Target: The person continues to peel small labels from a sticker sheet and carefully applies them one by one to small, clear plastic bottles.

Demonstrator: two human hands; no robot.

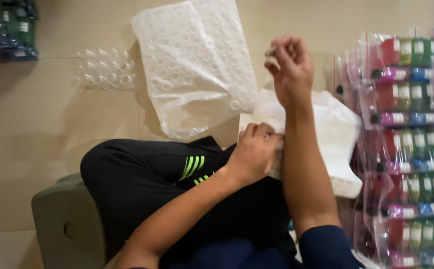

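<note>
Beige floor tiles spread under a seated person whose left hand grips a white plastic bag on the lap while the right hand, raised above it, pinches a small clear bottle, seemingly mid-packing, needing careful lowering.

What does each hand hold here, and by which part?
The right hand pinches something small at its fingertips; what it is cannot be told. The left hand grips the edge of a white plastic bag.
</note>
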